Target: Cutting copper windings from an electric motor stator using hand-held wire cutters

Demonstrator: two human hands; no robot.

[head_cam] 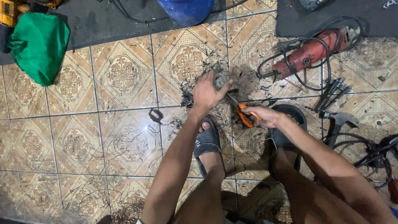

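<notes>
My left hand [207,92] presses down on a small grey metal part [224,79] lying on the tiled floor amid dark wire scraps. My right hand [265,116] is closed on orange-handled pliers [244,115], whose jaws point up and left toward the grey part, just below my left hand. Both my feet in dark sandals [207,143] rest on the tiles beneath my arms.
A red angle grinder [309,52] with a coiled black cable lies at upper right. A green cloth [39,45] sits upper left, a blue drum [186,10] at top. Dark tools [331,93], a hammer [338,120] and cables lie right; a small black ring [156,115] left.
</notes>
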